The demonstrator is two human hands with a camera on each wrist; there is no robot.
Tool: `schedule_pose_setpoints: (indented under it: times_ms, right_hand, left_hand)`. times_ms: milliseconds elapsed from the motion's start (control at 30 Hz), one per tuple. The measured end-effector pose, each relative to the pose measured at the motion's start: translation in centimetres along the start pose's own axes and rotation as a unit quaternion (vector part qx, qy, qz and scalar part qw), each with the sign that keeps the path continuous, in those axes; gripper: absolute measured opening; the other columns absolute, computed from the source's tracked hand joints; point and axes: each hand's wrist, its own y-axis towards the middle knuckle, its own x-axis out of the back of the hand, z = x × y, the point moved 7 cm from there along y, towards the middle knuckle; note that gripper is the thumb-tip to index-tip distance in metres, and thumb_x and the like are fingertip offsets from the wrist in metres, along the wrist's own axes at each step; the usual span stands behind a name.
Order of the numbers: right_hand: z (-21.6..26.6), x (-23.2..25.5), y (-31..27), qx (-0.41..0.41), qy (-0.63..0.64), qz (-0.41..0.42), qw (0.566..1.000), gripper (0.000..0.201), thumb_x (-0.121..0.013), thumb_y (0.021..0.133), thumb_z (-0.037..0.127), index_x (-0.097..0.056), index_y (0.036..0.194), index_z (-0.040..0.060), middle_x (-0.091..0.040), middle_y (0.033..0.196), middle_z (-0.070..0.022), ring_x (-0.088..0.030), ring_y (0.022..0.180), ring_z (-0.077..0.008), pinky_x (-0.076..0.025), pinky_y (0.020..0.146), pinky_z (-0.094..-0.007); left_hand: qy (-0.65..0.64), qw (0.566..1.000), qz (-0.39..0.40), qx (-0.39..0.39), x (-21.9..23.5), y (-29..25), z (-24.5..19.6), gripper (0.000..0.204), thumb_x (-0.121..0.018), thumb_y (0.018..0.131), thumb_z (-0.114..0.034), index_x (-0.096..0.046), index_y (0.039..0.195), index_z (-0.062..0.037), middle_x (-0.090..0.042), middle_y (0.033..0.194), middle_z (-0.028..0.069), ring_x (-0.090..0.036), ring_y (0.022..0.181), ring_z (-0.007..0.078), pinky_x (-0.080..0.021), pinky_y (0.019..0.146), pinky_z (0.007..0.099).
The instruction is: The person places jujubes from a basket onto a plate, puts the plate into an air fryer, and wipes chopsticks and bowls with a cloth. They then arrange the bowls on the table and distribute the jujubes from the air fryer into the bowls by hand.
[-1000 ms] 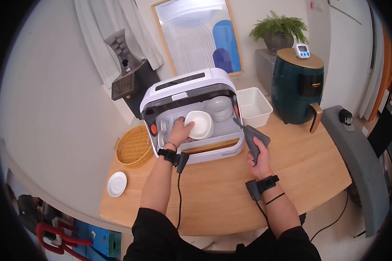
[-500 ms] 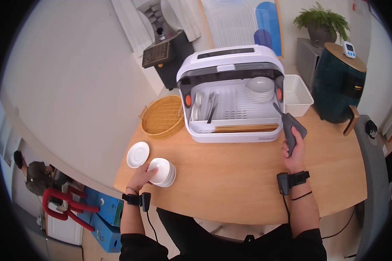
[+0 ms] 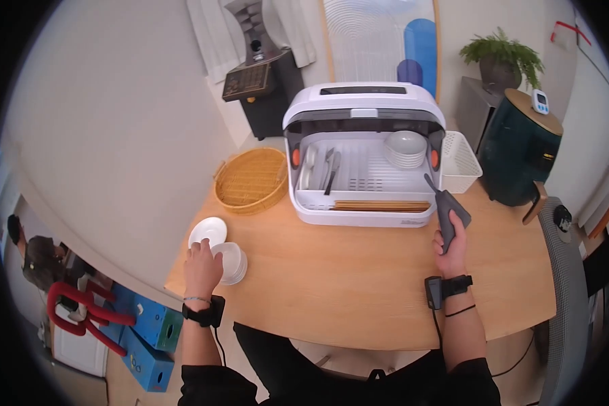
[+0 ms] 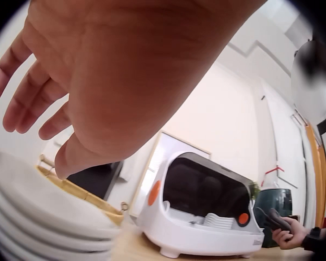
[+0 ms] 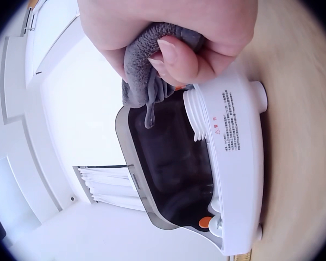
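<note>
In the head view my left hand (image 3: 204, 270) is over the table's left side, beside a stack of white bowls (image 3: 232, 264) and a white saucer (image 3: 208, 231). Its fingers are spread and hold nothing in the left wrist view, above the stacked bowls (image 4: 38, 212). My right hand (image 3: 452, 245) grips a dark grey cloth (image 3: 451, 208), bunched in the fingers in the right wrist view. The white dish cabinet (image 3: 365, 218) stands with its lid raised. Inside are stacked bowls (image 3: 406, 150) at the right, cutlery (image 3: 333, 169) at the left and chopsticks (image 3: 382, 206) in the front tray.
A round wicker basket (image 3: 252, 181) lies left of the cabinet. To the cabinet's right stand a white perforated basket (image 3: 460, 162) and a dark green air fryer (image 3: 517, 152) with a timer on top. A black device (image 3: 267, 88) stands behind at the left.
The white bowls went from the cabinet to the table's left side. My left hand has since let go of them and moved left, near the saucer. My right hand still holds the cloth.
</note>
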Motion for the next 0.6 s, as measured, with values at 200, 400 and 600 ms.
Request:
schedule_pose_setpoints:
  times_ms: [200,400,600]
  right_hand:
    - [1.8,1.2,0.5,0.037,0.045,-0.02,0.998,0.026,-0.068,0.09,0.036,-0.055,0.086,0.0147,-0.045,0.061,0.0024,-0.04,0.043,-0.0078,-0.026,0.036,-0.0217]
    - [4.4,4.0,1.4,0.089,0.11,-0.052,0.989,0.028,-0.066,0.09,0.037,-0.055,0.086,0.0123,-0.05,0.067,0.0014,-0.041,0.045,-0.0084,-0.027,0.034,-0.0217]
    - [3.8,6.4,3.1,0.057,0.125,-0.094,0.986,0.032,-0.066,0.087,0.041,-0.052,0.08,0.0129,-0.047,0.064,-0.0003,-0.039,0.043,-0.0094,-0.025,0.034,-0.0222]
  left_hand:
    - [-0.396,0.892,0.177,-0.126,8.9,5.4,-17.2,0.031,-0.067,0.09,-0.023,-0.063,0.11,0.0006,-0.069,0.082,0.0101,-0.067,0.071,0.0212,-0.053,0.065,0.0321]
    - [-0.524,0.802,0.248,-0.143,3.8,14.0,-30.9,0.042,-0.064,0.094,-0.037,-0.058,0.11,0.0021,-0.066,0.078,0.0104,-0.067,0.065,0.0164,-0.052,0.059,0.0291]
    - [-0.578,0.758,0.3,0.009,-3.2,21.6,-39.6,0.068,-0.056,0.096,-0.05,-0.04,0.13,0.0072,-0.062,0.095,0.0195,-0.069,0.072,0.0247,-0.057,0.058,0.0349]
